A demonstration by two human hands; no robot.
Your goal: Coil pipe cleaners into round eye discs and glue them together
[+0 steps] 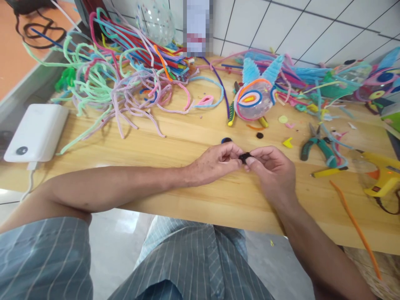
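Observation:
A small, fuzzy black piece of pipe cleaner (245, 157), bent into a compact shape, is pinched between my two hands over the front of the table. My left hand (214, 164) grips its left side with thumb and fingers. From the right, my right hand (275, 168) presses thumb and fingertips on its other end. Just beyond my fingers lie a flat black disc (259, 135) and a blue-and-black coil (226, 141), partly hidden by my left hand. Farther back stands a see-through ball (254, 108) with light-blue ears and a coiled eye of blue, white, pink and yellow.
Loose pipe cleaners (96, 83) heap at the back left. A white power bank (36, 132) with a cable lies at left. Green-handled pliers (318, 148), a yellow cutter (329, 172), a yellow glue gun (386, 171) and an orange pipe cleaner (356, 229) lie at right. Tiled wall behind.

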